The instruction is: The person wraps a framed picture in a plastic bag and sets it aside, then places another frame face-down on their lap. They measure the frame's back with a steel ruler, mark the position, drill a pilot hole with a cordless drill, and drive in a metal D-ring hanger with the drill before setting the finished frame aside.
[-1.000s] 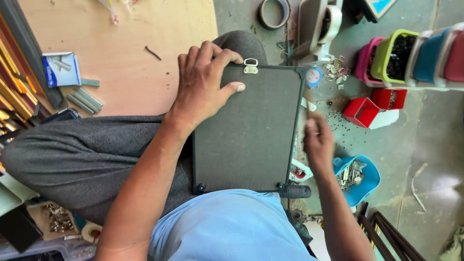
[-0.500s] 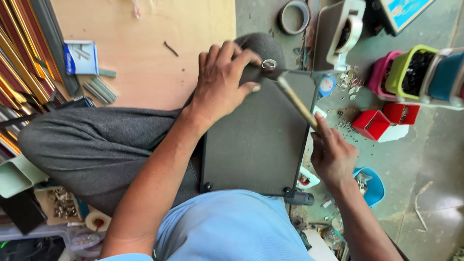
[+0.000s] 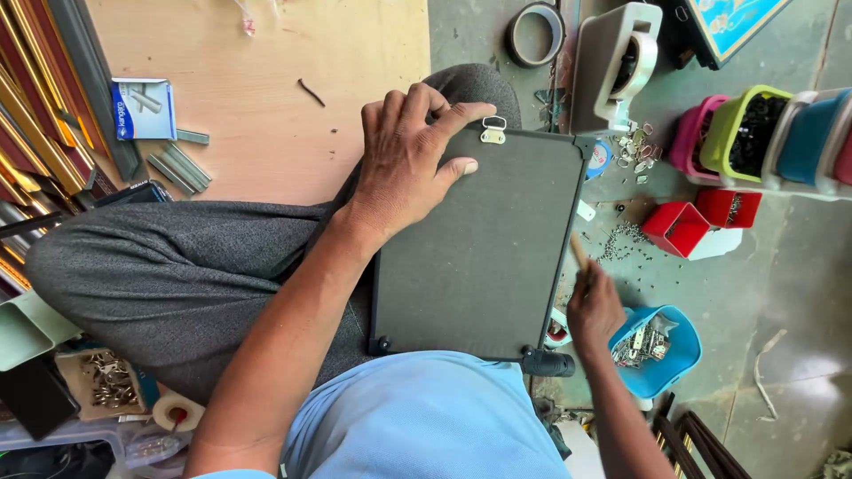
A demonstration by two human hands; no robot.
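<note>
The dark backing board (image 3: 484, 244) rests on the person's lap, its right edge overhanging the cluttered floor. The left hand (image 3: 404, 164) lies spread flat on its upper left corner, beside the metal hanger (image 3: 493, 131). Off the board's right edge, the right hand (image 3: 593, 306) grips what seems a wooden handle (image 3: 579, 251).

Board (image 3: 484, 257): I see it lying on my lap, centre of view.
Left hand (image 3: 408, 164): on the board's 11 o'clock corner, thumb beside the hanger clip (image 3: 493, 131) at 12.
Right hand (image 3: 593, 309): at the board's 4 o'clock edge, gripping a stick (image 3: 579, 251).
Tub (image 3: 657, 348): just right of that hand, on the floor.
Bins (image 3: 750, 133): 2 o'clock.
Tape dispenser (image 3: 612, 66): 1 o'clock.
Staple box (image 3: 142, 108): 10 o'clock, on the wooden sheet (image 3: 293, 53).
</note>
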